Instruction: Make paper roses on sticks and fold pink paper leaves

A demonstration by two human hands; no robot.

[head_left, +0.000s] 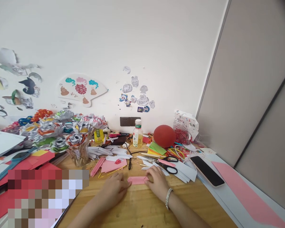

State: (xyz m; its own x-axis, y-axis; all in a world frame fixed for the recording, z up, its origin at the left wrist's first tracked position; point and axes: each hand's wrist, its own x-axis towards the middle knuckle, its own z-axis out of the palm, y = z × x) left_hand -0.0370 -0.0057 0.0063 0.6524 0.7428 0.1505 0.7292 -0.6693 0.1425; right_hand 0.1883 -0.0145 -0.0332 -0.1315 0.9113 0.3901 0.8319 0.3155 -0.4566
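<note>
A small folded strip of pink paper (137,180) lies on the wooden table, its long side running left to right. At its left end, my left hand (116,187) is closed with the thumb tip on the paper. My right hand (157,182), with a beaded bracelet (168,199) on its wrist, pinches the other end between thumb and curled fingers. Just beyond the strip are pink paper sheets (114,165) with a small red piece (118,161) on top. Black-handled scissors (172,169) rest beyond my right hand among folded white papers (184,171).
Paper flowers (52,129) stand at the left, some in a clear container (79,156). A drink bottle (137,134), a red balloon (164,136) and a plastic bag (186,126) line the wall. On the right lies a phone (207,171); a blue-strapped watch (17,155) lies left.
</note>
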